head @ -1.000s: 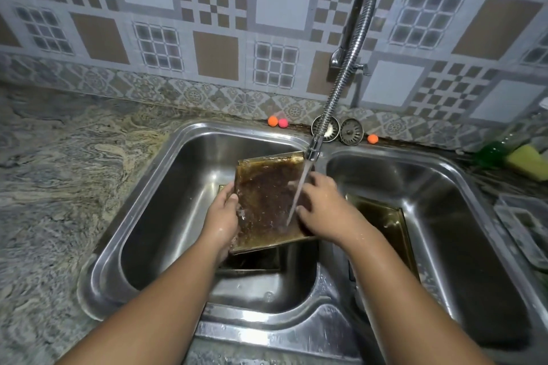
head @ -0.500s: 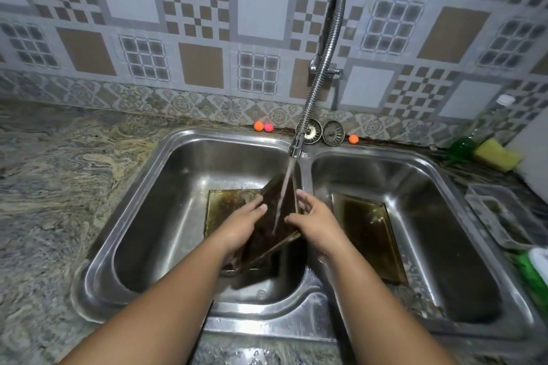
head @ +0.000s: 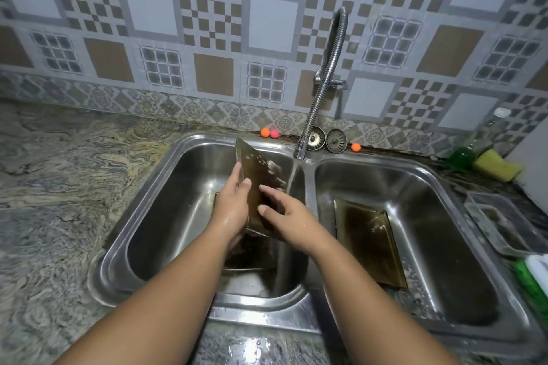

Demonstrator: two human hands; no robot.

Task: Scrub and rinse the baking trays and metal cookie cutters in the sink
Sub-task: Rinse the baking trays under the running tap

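Observation:
A dark, stained baking tray [head: 261, 175] stands nearly on edge in the left basin of the steel double sink [head: 166, 187], its top corner by the back rim. My left hand [head: 234, 207] grips its left edge. My right hand [head: 284, 213] lies flat on its face with fingers spread. Water runs from the flexible faucet [head: 323, 92] just right of the tray. Another tray [head: 252, 255] lies under it on the basin floor. A third brown tray [head: 370, 243] rests in the right basin. I see no cookie cutters.
Two drain strainers [head: 326, 139] and small orange and pink balls [head: 268, 133] sit behind the sink. A green soap bottle [head: 462, 157], a yellow sponge [head: 496, 169], a clear plastic container [head: 504, 222] and a green-and-white item [head: 533, 278] are on the right. Granite counter [head: 59, 187] spreads left.
The tray has been tipped from facing me to nearly on edge and shifted toward the back of the left basin. My right hand slid across its face. The view dropped lower.

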